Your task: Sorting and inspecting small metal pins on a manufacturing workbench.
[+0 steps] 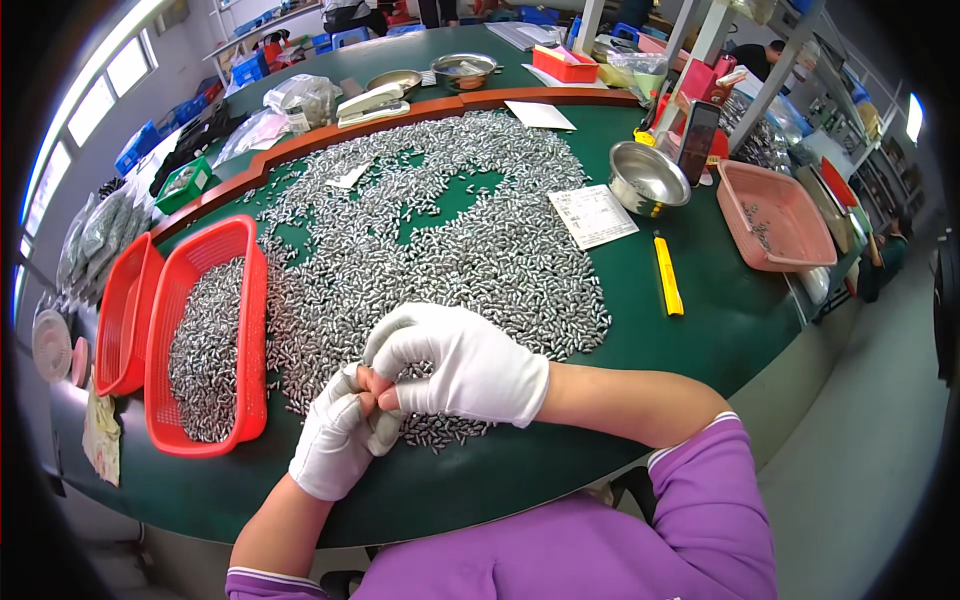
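Left hand [335, 440], right hand [455, 365] touching; 2 red baskets [250, 330].

Green table [720, 320] under small metal pieces [450, 240], red baskets [205, 340].

Both forearms enter from the lower edge, bare below purple sleeves. Left hand [336, 437] in a white glove with cut-off fingertips, fingers curled upward, bare tips showing. Right hand [462, 362], same white glove, arched over from the right, fingers bent down. Fingertips of both hands meet and touch, pinched together. Whether anything sits between them cannot be told.
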Demonstrator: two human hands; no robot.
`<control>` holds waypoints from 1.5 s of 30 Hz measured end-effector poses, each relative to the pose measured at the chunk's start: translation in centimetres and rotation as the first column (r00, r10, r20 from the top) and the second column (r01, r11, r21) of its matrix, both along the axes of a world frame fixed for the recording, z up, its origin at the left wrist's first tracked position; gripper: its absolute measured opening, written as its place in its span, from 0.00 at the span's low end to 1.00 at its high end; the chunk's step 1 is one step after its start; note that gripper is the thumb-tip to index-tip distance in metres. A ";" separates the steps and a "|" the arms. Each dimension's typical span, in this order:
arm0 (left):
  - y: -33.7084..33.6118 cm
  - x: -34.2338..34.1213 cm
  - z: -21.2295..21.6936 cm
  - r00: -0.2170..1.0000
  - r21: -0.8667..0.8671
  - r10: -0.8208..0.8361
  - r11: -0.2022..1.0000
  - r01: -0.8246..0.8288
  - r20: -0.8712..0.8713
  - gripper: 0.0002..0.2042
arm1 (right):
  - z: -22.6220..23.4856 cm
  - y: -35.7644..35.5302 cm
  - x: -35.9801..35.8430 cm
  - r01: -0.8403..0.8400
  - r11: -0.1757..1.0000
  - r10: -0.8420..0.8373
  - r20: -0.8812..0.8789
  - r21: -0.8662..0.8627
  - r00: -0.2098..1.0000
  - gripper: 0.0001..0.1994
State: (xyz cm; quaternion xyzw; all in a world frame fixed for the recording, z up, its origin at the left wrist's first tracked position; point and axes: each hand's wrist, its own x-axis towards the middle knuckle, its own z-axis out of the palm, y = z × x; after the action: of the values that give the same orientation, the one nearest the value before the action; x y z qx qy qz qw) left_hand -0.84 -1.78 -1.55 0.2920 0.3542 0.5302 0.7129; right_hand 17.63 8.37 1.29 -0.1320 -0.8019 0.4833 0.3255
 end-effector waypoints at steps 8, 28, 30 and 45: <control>0.0 0.1 0.5 0.998 -0.030 -0.028 0.999 0.026 -0.050 0.14 | -1.3 0.3 -0.4 -0.009 0.991 0.013 0.026 -0.132 1.000 0.08; -0.1 0.0 0.7 0.991 0.000 0.018 1.000 -0.019 -0.134 0.07 | -2.2 2.3 0.4 0.066 0.782 -0.406 0.426 0.620 0.809 0.08; 0.0 0.0 0.8 0.990 0.005 0.026 1.000 -0.025 -0.139 0.07 | -1.5 2.0 0.1 0.074 0.783 -0.406 0.417 0.618 0.813 0.07; -0.1 0.0 0.2 0.999 -0.019 0.021 1.000 -0.022 -0.047 0.10 | 1.3 0.5 -0.4 0.131 0.693 -0.161 -0.026 0.709 0.987 0.09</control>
State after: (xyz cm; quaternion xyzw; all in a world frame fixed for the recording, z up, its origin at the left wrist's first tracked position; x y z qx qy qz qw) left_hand -0.86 -1.83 -1.34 0.2935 0.3791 0.5272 0.7015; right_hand 17.22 8.82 2.59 -0.0695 -0.9188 0.1082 0.3731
